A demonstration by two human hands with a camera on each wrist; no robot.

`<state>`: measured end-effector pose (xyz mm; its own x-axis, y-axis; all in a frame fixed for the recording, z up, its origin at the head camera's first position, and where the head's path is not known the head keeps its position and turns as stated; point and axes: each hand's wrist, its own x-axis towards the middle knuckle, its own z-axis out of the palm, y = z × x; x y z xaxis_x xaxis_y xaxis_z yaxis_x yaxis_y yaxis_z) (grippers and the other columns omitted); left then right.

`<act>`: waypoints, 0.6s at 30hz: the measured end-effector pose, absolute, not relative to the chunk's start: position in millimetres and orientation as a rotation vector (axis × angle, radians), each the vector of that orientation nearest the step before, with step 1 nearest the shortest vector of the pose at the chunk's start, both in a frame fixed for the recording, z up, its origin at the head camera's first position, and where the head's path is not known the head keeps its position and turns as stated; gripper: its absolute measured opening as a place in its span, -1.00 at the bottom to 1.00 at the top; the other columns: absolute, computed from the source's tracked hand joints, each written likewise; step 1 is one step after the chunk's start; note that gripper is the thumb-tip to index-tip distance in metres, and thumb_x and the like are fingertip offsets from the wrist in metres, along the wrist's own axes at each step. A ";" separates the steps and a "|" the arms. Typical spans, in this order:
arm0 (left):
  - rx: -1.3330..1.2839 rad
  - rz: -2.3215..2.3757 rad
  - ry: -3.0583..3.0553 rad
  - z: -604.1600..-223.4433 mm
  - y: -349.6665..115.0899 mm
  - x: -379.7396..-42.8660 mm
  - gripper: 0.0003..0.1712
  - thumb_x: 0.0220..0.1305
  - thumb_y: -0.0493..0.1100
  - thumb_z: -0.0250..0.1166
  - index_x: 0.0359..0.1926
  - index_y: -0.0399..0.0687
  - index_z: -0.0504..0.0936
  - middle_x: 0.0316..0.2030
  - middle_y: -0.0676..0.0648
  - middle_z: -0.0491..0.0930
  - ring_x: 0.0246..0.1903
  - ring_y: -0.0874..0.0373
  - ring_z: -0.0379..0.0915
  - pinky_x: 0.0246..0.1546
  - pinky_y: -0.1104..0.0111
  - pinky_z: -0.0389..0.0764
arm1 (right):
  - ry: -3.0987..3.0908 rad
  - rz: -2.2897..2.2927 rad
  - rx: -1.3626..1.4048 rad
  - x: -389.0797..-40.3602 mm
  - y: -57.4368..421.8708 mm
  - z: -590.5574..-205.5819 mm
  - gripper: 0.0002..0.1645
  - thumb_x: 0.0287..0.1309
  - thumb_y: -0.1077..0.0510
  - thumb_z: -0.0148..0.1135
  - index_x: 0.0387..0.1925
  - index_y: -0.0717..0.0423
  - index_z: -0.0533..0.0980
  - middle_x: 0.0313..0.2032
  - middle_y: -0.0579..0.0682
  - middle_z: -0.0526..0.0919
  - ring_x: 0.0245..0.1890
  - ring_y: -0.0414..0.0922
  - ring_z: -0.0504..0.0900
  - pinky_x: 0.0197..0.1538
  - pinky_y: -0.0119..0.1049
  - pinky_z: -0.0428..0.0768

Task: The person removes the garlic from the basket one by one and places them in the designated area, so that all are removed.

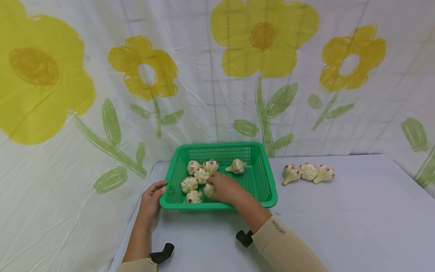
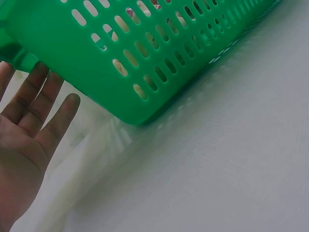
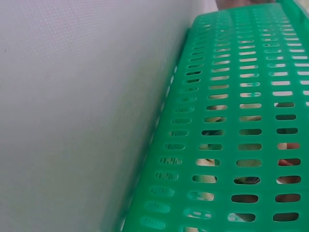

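A green plastic basket (image 1: pixel 219 206) with slotted walls holds several garlic bulbs (image 1: pixel 189 184), most of them gathered in its left half. My right hand (image 1: pixel 224 187) reaches over the front rim and grips a garlic bulb (image 1: pixel 209 190), partly covered by the fingers. At the basket's left side, my left hand (image 1: pixel 151 204) touches the rim with its fingertips. The left wrist view shows those fingers (image 2: pixel 34 104) fairly straight and spread against the outside. In the right wrist view the basket's slotted wall (image 3: pixel 241 145) blocks sight of the right hand, apart from glimpses through the slots.
One garlic bulb (image 1: pixel 236 166) lies apart in the basket's right half. To the right of the basket, three more bulbs (image 1: pixel 308 171) sit in a row on the white-covered table (image 1: pixel 340 226). A white curtain (image 1: pixel 197 94) with yellow flowers hangs behind.
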<state>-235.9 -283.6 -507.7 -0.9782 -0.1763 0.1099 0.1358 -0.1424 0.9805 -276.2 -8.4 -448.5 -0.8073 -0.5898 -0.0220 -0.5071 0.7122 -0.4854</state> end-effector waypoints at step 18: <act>0.035 -2.240 -1.905 -507.3 -284.5 -235.6 -0.77 0.39 -0.31 0.16 -0.17 0.09 0.69 -0.23 0.15 0.65 -0.33 0.33 0.57 -0.36 0.49 0.62 | 2.771 -0.789 -0.918 -275.8 -8.8 -447.4 -0.42 0.21 -0.01 0.33 0.25 -0.01 0.49 0.06 -0.04 0.66 -0.04 -0.08 0.62 -0.09 -0.17 0.58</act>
